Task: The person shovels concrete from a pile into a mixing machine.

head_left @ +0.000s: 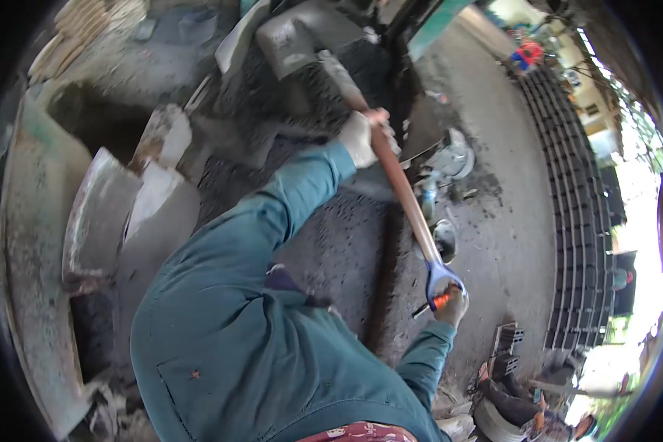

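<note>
A long-handled shovel (403,184) slants across the view, with a brown shaft and a blue D-shaped handle (440,274). My left hand (362,140), in a whitish glove, is wrapped round the shaft near its upper end. At the D-handle, my right hand (453,306) is closed on the orange-red grip. Beyond my left hand the shaft runs into a grey, caked socket (339,74). The grey blade (294,40) shows blurred at the top, over dark, damp-looking loose material (261,85).
Broken curved slabs (103,214) stand left, beside a dark pit (95,121). Dark blocks (574,199) form long rows at right. Scrap pieces (449,158) lie on the floor right of the shaft. One person (523,409) is low at the bottom right.
</note>
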{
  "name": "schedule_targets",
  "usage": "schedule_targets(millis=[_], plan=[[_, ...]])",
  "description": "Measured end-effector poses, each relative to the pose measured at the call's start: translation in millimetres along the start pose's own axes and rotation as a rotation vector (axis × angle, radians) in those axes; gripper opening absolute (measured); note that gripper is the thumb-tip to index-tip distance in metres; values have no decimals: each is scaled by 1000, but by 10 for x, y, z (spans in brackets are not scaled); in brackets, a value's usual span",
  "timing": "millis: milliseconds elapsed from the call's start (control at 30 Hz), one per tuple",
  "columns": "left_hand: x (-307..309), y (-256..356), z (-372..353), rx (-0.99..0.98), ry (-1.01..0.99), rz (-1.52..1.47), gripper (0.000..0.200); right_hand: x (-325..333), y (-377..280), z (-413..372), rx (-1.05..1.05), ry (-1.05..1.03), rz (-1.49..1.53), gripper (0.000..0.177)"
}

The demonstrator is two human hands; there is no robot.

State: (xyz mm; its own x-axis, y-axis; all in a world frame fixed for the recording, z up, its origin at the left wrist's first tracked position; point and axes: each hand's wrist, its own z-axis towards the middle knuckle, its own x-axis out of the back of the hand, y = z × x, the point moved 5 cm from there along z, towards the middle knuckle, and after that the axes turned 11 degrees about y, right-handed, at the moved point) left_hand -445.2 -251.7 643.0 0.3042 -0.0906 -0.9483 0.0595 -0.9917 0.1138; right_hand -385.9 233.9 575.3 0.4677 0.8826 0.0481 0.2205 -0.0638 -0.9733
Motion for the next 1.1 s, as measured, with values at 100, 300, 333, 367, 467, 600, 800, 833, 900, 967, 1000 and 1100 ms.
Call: schedule_targets(millis=[100, 300, 333, 367, 467, 600, 800, 833, 900, 967, 1000, 1100], plan=[[523, -819, -773, -87, -326, 328, 18, 972, 649, 597, 17, -196, -332, 10], [2168, -1631, -1800, -95, 260, 104, 15, 1479, 818, 611, -229, -199, -729, 31], [2562, -1683, -1849, -126, 374, -13, 14, 1409, 814, 660, 13, -289, -782, 32], [2855, -1670, -1911, -144, 538, -71, 15, 1296, 829, 659, 261, -379, -822, 34], [3550, -1476, -1987, -266, 1019, -186, 18, 939, 800, 555, 502, -697, -764, 40], [3923, -1122, -1796, -294, 1176, -292, 23, 303, 179, -131, 789, -1015, -624, 51], [4147, -502, -527, -168, 1000, -235, 20, -662, -21, -1009, 1166, -1259, -797, 54], [4089, -397, -274, -192, 836, -169, 19, -862, 17, -1111, 1163, -1264, -822, 55], [3940, -183, 196, -192, 796, -143, 20, -1318, 33, -1371, 1146, -1293, -929, 60], [3824, 4, 603, -161, 643, -195, 10, -1743, 119, -1556, 1187, -1266, -963, 63], [3526, 142, 595, -181, 657, -158, 10, -1938, 162, -1643, 1204, -1249, -982, 65], [3444, 497, 935, -166, 565, -159, 15, -2691, 307, -1971, 1310, -1258, -1075, 68]])
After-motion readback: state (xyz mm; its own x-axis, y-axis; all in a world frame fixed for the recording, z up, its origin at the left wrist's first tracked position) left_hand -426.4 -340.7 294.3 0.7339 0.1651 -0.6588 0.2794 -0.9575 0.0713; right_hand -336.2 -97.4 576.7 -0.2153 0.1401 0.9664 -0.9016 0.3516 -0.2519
